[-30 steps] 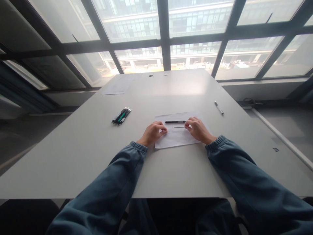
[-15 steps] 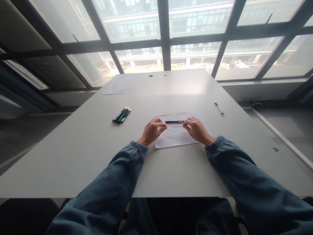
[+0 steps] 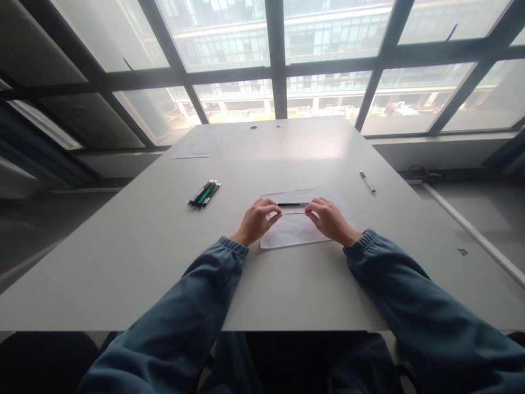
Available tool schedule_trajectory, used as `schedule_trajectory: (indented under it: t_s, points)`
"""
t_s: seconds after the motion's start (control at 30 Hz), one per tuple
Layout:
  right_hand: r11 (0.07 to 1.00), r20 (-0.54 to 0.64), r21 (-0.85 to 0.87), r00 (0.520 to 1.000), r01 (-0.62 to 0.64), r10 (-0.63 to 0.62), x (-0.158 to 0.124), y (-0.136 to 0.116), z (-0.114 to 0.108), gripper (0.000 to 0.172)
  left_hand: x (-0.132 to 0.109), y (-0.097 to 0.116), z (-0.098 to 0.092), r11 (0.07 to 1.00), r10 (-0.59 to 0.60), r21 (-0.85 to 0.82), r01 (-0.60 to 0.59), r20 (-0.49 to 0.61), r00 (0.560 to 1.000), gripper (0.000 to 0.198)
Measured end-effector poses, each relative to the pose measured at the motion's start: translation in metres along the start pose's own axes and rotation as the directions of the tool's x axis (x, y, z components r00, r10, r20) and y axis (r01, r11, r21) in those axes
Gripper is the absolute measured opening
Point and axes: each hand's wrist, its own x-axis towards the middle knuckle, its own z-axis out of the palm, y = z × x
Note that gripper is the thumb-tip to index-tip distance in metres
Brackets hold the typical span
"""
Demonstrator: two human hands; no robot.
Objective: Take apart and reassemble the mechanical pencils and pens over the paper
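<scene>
Between my two hands runs a thin dark rod (image 3: 293, 213), slim like a pen refill, level above or on a white paper sheet (image 3: 295, 235). My left hand (image 3: 259, 219) pinches its left end between thumb and fingertips. At the opposite end, my right hand (image 3: 326, 218) has thumb and fingers closed on the rod in the same way. Just beyond the rod, a black pen (image 3: 292, 204) with a clear right end lies crosswise on the paper, its tips close to my fingers. The rod's ends are hidden by my fingertips.
On the white table (image 3: 164, 273), a bundle of several dark pens (image 3: 204, 195) with a green one lies left of the paper. A single white-and-black pen (image 3: 368, 182) is at the right. More paper (image 3: 197, 145) rests at the far left, before the windows.
My hands have come slightly closer together. The left fingertips now meet the rod's left end, where a small gap seemed to show before. Pens and paper stay put.
</scene>
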Motion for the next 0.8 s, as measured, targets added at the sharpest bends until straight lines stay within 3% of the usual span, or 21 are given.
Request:
schedule_trajectory:
  t_s: [0.47, 0.8]
  points:
    - [0.998, -0.059, 0.024, 0.997, 0.055, -0.053, -0.0002, -0.0001, -0.0001, 0.016, -0.0017, -0.0023, 0.0032, 0.995, -0.050, -0.082, 0.052, 0.018, 0.999, 0.011]
    - [0.995, -0.071, 0.070, 0.996, 0.068, -0.063, 0.0005, 0.0000, 0.0018, 0.016, -0.0007, -0.0014, 0.0040, 0.991, 0.011, -0.136, -0.012, -0.006, 1.000, 0.010]
